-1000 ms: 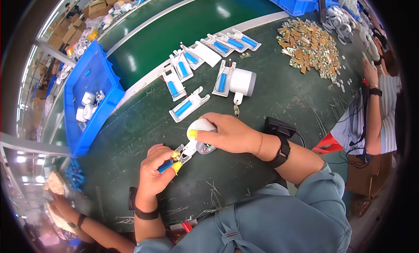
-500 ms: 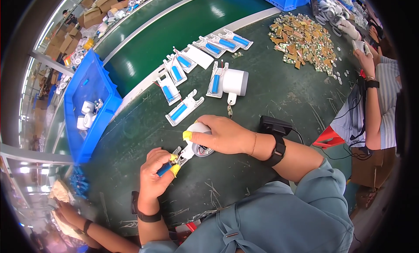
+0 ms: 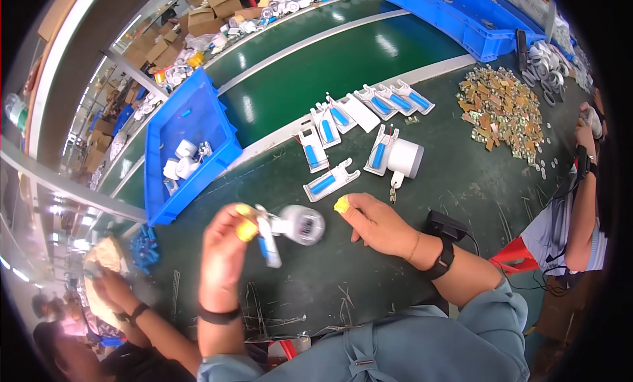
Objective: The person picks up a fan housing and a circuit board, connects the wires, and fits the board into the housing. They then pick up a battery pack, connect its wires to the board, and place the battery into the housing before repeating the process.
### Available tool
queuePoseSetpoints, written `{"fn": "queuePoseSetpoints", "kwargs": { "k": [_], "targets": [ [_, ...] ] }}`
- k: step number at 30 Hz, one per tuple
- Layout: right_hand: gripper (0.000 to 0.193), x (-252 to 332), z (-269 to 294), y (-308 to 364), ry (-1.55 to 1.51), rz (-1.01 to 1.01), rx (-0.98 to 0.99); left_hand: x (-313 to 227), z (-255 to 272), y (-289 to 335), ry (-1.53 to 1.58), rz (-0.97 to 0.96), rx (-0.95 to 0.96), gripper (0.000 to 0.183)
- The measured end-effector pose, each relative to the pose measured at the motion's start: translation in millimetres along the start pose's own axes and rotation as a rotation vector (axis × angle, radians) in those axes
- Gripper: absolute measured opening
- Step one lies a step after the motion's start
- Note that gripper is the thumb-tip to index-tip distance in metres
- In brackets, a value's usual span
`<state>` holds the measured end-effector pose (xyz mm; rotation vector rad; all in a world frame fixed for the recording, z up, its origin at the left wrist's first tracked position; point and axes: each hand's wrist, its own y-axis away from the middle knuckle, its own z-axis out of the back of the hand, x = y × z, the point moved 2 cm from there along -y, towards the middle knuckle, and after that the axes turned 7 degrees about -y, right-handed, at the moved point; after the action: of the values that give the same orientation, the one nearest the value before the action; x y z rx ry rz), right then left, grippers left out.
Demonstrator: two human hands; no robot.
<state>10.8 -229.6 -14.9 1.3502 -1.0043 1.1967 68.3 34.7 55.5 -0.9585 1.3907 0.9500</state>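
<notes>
Blurred by motion, my left hand [image 3: 224, 247] pinches a white plastic part with a blue battery [image 3: 267, 243] between fingertips wearing yellow covers. A round white head [image 3: 303, 225] with a dark-marked face hangs joined to it, above the table. To its right, my right hand [image 3: 379, 227] is apart from it, thumb stretched out with a yellow cover, other fingers loosely curled; nothing shows in it. Beyond my hands lie a white battery holder [image 3: 331, 179], another holder [image 3: 380, 151] beside a white cylindrical head [image 3: 405, 159], and a row of several similar holders [image 3: 326, 128].
A blue bin [image 3: 227, 151] with white heads stands on the left. Small circuit boards [image 3: 498, 108] are heaped at the right, near another blue bin [image 3: 484, 46]. A black box with a cable [image 3: 447, 225] lies by my right wrist. Co-workers' arms [image 3: 583, 184] show on both sides.
My right hand has let go of the round head and moved away to the right. My left hand has tilted the white part, swinging the battery end downward. The view has shifted too.
</notes>
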Motion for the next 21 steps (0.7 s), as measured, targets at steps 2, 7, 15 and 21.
{"fn": "queuePoseSetpoints", "kwargs": {
  "k": [2,7,15,21],
  "targets": [
    [0.047,-1.1,0.1,1.4,0.050,0.025,0.004,-33.2,19.2,-23.2,-0.216,-0.090,-0.142,0.029],
    [0.037,-2.1,-7.8,0.8,0.169,0.190,-0.042,-98.2,126.9,-78.8,-0.725,-0.323,-0.472,0.034],
    [0.034,-3.3,-4.2,3.3,0.234,0.176,-0.034,-26.0,94.9,-69.2,-1.457,-0.350,-0.472,0.031],
    [0.028,-4.6,-8.5,5.7,0.348,0.283,-0.030,30.3,-33.2,-43.9,-1.138,-0.425,0.029,0.029]
  ]
}}
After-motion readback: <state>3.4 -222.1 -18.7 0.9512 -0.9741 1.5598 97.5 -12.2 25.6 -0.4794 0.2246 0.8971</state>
